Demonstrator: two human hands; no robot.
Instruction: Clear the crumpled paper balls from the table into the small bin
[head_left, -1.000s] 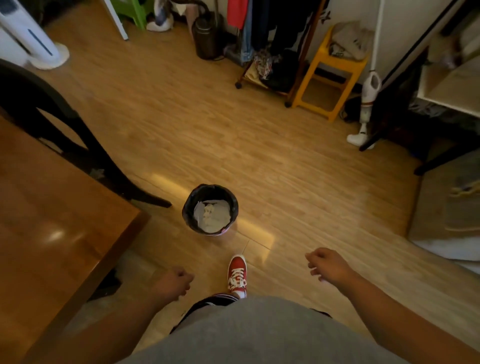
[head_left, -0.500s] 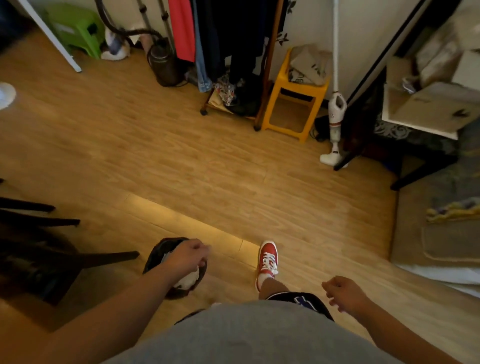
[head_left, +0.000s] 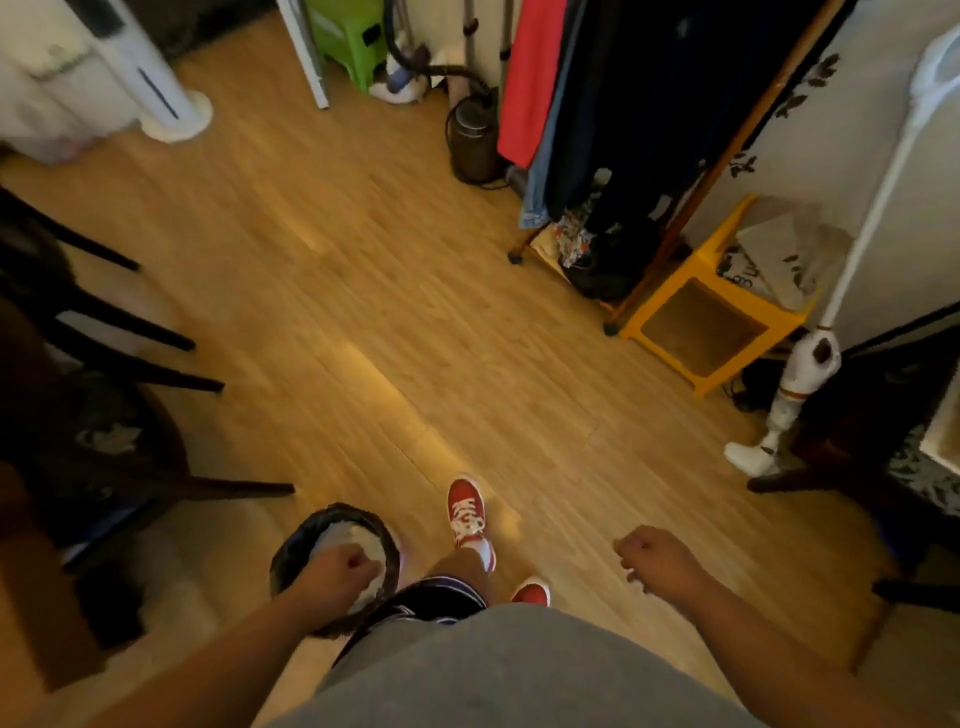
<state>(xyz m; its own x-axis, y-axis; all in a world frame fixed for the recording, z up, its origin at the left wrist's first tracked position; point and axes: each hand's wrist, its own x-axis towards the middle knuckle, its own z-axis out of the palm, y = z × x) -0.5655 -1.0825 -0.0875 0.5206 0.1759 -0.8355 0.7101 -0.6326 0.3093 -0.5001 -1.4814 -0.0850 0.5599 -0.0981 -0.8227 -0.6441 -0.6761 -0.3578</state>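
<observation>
The small black bin (head_left: 291, 551) stands on the wood floor at the lower left, beside my red shoe (head_left: 466, 512). White crumpled paper (head_left: 358, 535) fills its inside. My left hand (head_left: 337, 571) is a closed fist right over the bin's opening, touching or just above the paper; whether anything is inside the fist is hidden. My right hand (head_left: 654, 556) hangs over bare floor to the right, fingers curled, holding nothing. A corner of the brown table (head_left: 36, 613) shows at the left edge, with no paper balls visible on it.
Dark chair legs (head_left: 156, 374) jut out on the left, close to the bin. A clothes rack (head_left: 597, 130), a yellow stool (head_left: 701, 332) and a white stick vacuum (head_left: 800, 384) line the right side. A white tower fan (head_left: 156, 88) stands at the back left.
My left hand reached from beside my leg to over the bin and stays there. The view swung away from the table toward the floor, and my feet stepped closer to the bin.
</observation>
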